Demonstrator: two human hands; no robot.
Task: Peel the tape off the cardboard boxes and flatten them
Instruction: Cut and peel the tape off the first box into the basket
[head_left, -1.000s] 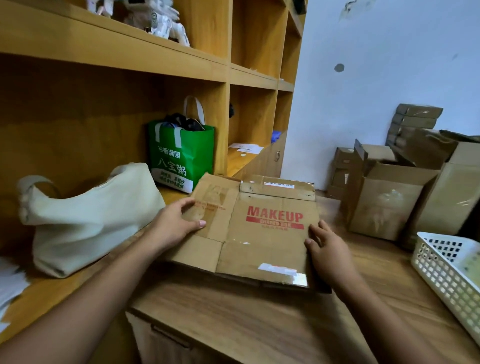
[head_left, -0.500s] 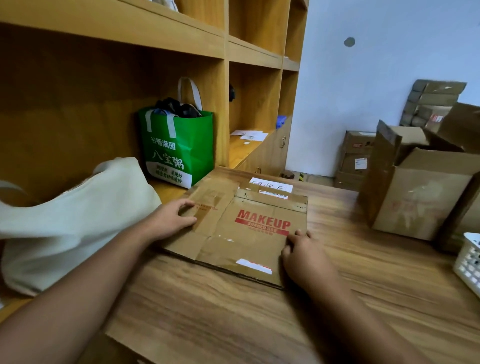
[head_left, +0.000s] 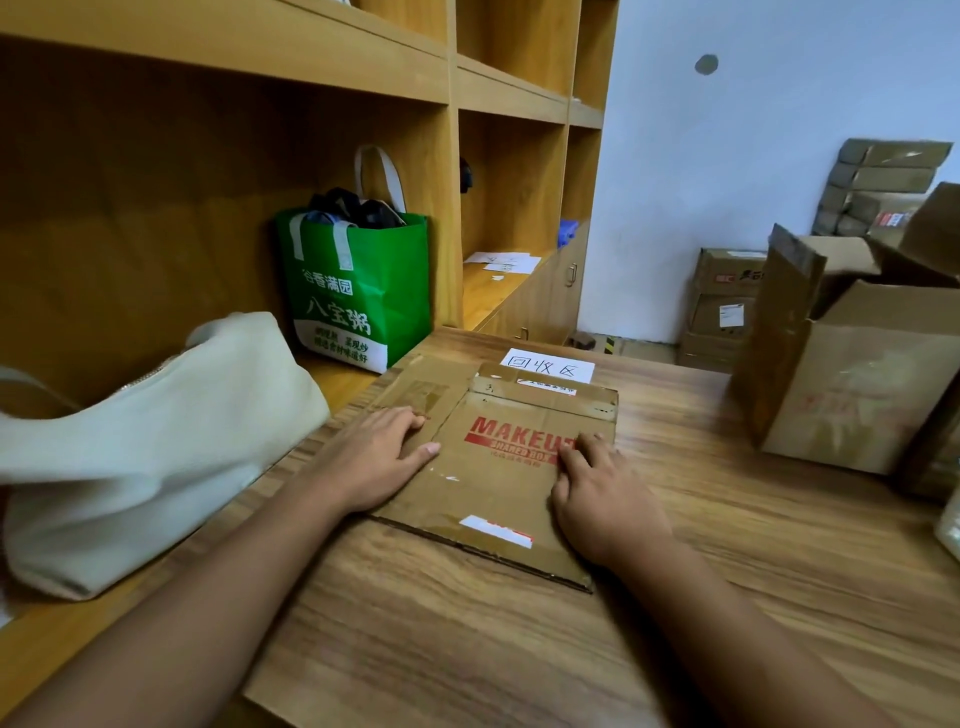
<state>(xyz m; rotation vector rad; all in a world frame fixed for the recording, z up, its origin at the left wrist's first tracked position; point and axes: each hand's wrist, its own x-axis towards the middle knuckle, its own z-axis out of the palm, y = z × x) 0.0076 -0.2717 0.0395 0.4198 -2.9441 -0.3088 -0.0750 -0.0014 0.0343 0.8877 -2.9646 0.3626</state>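
Observation:
A flattened brown cardboard box (head_left: 498, 483) with red "MAKEUP" print lies flat on the wooden table (head_left: 727, 571), its far end just short of a white paper label (head_left: 549, 365). My left hand (head_left: 371, 457) rests palm down on its left side, fingers straight. My right hand (head_left: 605, 499) presses flat on its right side, covering the last letter of the print. Bits of white tape (head_left: 496, 531) remain near the box's near edge. An open upright cardboard box (head_left: 857, 389) stands at the right of the table.
A cream cloth bag (head_left: 145, 441) and a green tote bag (head_left: 358, 291) sit on the shelf ledge at the left. More cardboard boxes (head_left: 722, 306) are stacked against the blue wall behind. A white basket edge (head_left: 948, 525) shows at far right.
The flattened box has gone from held up at the table's edge to lying flat farther in on the table. Both hands have moved onto its top and press it down.

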